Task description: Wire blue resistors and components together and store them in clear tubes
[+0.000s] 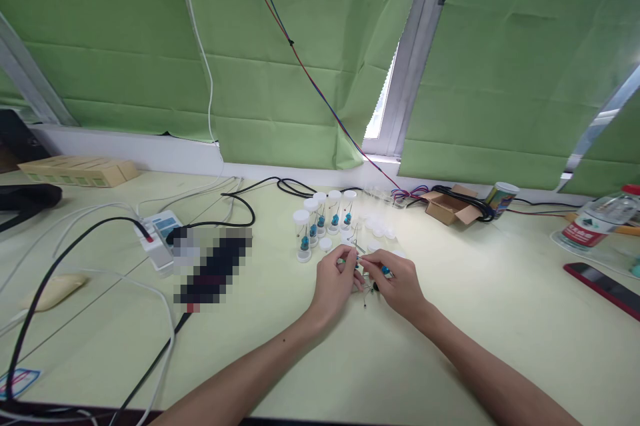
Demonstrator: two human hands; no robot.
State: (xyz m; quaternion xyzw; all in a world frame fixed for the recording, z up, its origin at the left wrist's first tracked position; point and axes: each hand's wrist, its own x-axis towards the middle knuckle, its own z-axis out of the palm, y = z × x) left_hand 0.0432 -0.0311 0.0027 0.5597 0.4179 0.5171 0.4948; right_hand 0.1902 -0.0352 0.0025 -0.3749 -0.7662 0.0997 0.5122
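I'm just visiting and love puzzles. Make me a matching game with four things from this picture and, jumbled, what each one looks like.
Things:
1. Clear tubes
2. Cardboard box
3. Bottle
4. Phone

Looks:
A. Open, with its flaps up or out
B. Lying flat, dark on top with a red edge
C. Upright, white-capped, with blue pieces inside
D. Red cap, red and white label

Right pairs: 1-C, 2-A, 3-D, 4-B

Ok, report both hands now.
Left hand: closed, pinching a small part, too small to identify.
Right hand: closed beside the left; whether it grips anything cannot be told.
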